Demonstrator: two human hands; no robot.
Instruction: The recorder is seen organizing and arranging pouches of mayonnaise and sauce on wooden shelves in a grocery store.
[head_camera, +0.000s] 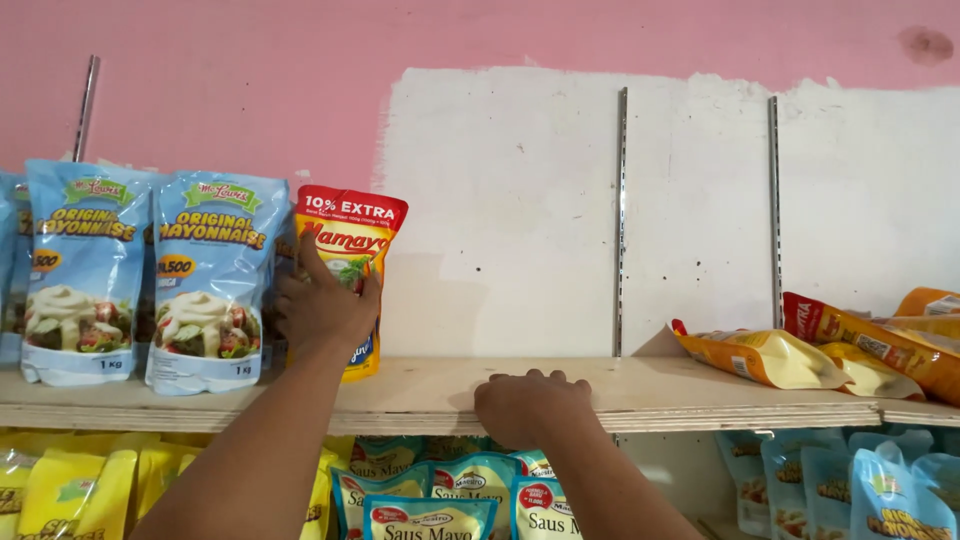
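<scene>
My left hand (322, 305) grips a red and yellow sauce pouch (352, 240) that stands upright on the wooden shelf (650, 392), pressed next to two upright light-blue mayonnaise pouches (215, 280). My right hand (530, 402) rests palm down on the shelf's front edge, fingers curled over the board, holding nothing else.
Several yellow and orange pouches (800, 355) lie flat at the shelf's right end. Below the shelf stand more pouches: yellow ones (70, 490) at left, blue-topped ones (440, 495) in the middle, blue ones (860, 480) at right. Behind is a pink and white wall with metal rails (621, 220).
</scene>
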